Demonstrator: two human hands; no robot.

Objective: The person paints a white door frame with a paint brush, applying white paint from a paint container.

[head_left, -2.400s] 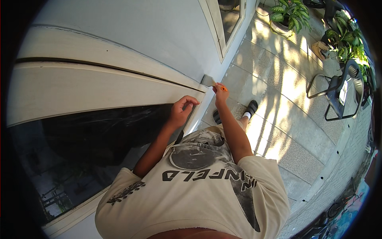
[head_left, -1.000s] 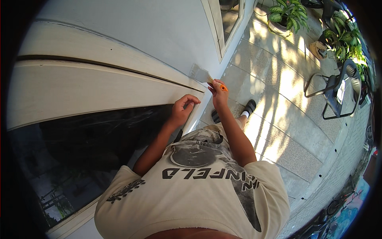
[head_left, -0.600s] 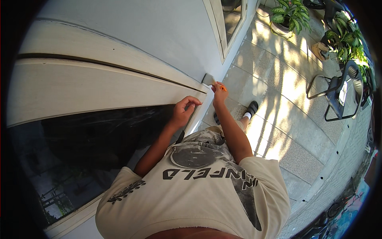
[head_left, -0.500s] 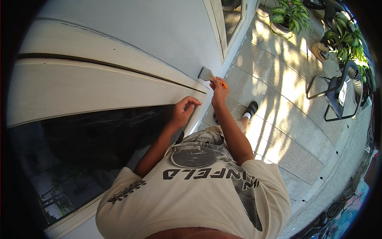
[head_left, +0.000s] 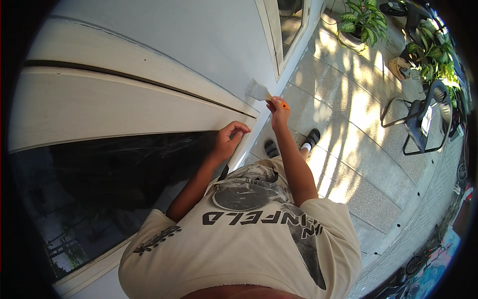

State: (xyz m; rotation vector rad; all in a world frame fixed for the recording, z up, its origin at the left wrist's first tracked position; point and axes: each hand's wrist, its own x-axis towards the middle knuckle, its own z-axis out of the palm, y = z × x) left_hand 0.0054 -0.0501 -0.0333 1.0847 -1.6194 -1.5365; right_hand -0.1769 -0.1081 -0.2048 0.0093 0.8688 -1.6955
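A flat paintbrush (head_left: 260, 91) with pale bristles and an orange-tipped handle is held by my right hand (head_left: 280, 112). Its bristle end lies at the pale wall (head_left: 209, 45), just beyond the corner of the cream wooden frame (head_left: 164, 107); whether it presses on the surface I cannot tell. My left hand (head_left: 230, 139) rests at the frame's edge beside the dark glass pane (head_left: 124, 184). The fingers of that hand are curled loosely, with nothing visible in them.
To the right stretches a tiled floor (head_left: 343, 144) with patches of sunlight. A black metal chair (head_left: 423, 119) stands there, with a potted plant (head_left: 352, 40) farther off. A small window (head_left: 290, 30) is set in the wall ahead. My sandalled feet (head_left: 311, 137) are below.
The brush has shifted slightly and turned, so its broad side now shows more. My right hand moved a little right and nearer. The left hand stays in place.
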